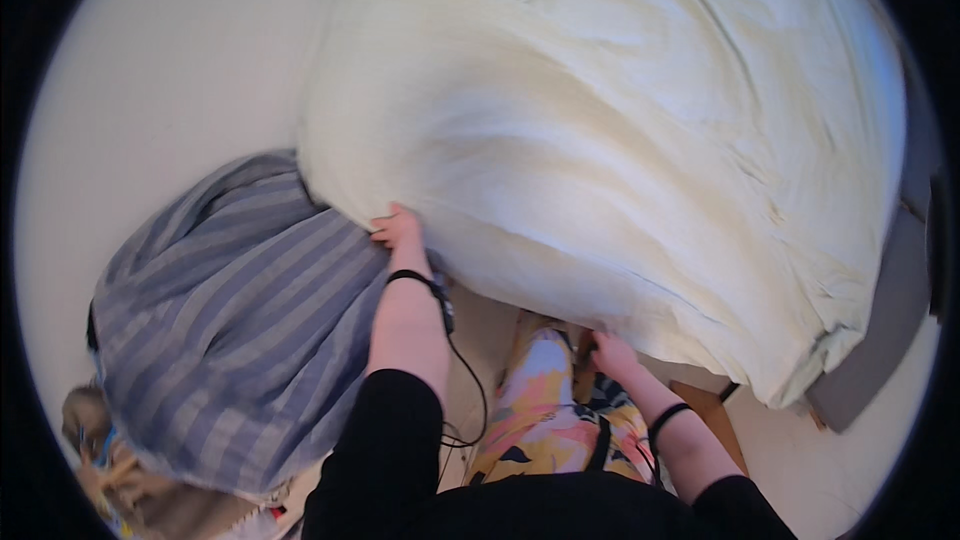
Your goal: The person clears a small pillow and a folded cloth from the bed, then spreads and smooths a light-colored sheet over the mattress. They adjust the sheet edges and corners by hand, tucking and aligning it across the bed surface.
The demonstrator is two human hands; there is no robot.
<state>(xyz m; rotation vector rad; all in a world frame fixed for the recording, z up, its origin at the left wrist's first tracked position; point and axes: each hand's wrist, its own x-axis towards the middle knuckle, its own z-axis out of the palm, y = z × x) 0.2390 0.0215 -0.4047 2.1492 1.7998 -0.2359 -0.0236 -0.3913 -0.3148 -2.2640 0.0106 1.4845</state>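
Note:
A pale cream sheet point(570, 135) covers a bed-like mattress that takes up most of the view ahead of me. At the sheet's near left edge, my left hand point(399, 226) grips the cloth beside a blue-grey striped bedcover point(255, 322). My right hand point(613, 355) holds the sheet's lower edge further right, in front of my knees. Its fingertips are partly hidden at the hem. Broad folds run across the cloth between and beyond my hands, and the far right part is wrinkled.
A white wall point(165, 67) rises on the left. Grey padded upholstery point(874, 337) shows past the sheet's right corner. A brown bag-like item point(165, 499) lies below the striped bedcover. A black cable point(480, 397) hangs from my left wrist. Pale floor point(795, 457) shows at lower right.

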